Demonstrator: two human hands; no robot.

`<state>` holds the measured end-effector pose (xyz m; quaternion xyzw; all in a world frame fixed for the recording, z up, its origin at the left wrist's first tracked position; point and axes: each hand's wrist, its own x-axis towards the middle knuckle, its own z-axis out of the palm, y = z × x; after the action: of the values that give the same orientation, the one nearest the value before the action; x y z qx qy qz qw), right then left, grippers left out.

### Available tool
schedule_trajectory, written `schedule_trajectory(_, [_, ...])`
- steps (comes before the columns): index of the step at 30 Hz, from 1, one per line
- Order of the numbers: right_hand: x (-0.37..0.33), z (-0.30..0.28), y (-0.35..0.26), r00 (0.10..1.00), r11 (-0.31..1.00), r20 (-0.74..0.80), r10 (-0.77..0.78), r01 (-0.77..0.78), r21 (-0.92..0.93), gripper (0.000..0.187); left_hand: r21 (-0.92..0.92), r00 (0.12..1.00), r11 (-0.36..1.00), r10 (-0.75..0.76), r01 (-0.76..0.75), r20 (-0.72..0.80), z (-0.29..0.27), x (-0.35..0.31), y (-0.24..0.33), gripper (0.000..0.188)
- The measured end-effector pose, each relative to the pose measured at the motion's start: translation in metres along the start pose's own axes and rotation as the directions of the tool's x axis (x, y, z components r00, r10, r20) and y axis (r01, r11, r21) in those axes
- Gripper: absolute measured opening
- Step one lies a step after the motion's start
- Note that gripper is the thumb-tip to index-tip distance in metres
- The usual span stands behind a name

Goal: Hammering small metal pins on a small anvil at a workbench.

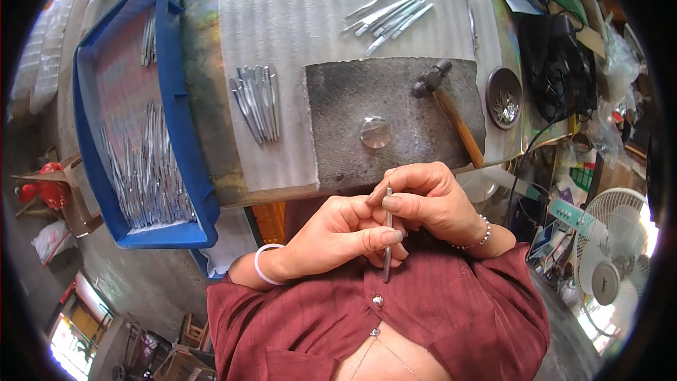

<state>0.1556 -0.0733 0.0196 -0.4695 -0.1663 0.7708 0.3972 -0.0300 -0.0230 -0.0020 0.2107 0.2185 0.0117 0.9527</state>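
Observation:
Both hands meet in front of my chest, at the near edge of the bench. My left hand point(345, 234) pinches a slender metal instrument point(387, 257) between thumb and fingers, and its narrow end points down toward my shirt. Closed at the upper end of the same piece is my right hand point(431, 201), thumb against forefinger; a tiny tip shows there, too small to name. Just beyond the hands lies a dark mat point(345, 113) bearing a round shiny metal block point(375, 132) and a hammer point(458, 123) with a wooden handle.
White foam sheet point(282, 21) carries a left bundle of slim metal instruments point(257, 102) and a far group point(391, 20). At left, a blue tray point(194, 169) holds many more. A round dish point(504, 99) of small metal pieces sits right; a fan point(613, 240) stands beyond.

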Motion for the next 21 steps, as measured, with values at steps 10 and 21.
schedule_trajectory(10, [-0.007, -0.019, 0.011, 1.000, 0.995, -0.005, 0.011, -0.010, 0.100, 0.008, -0.026, 0.994, 0.994, -0.101, 0.102, 0.053, 0.004, 0.014, 0.002, 0.021])
schedule_trajectory(21, [-0.004, -0.028, 0.011, 1.000, 0.983, -0.017, 0.027, -0.023, 0.182, 0.005, -0.056, 0.992, 0.992, -0.113, 0.115, 0.049, 0.006, 0.023, 0.008, 0.019])
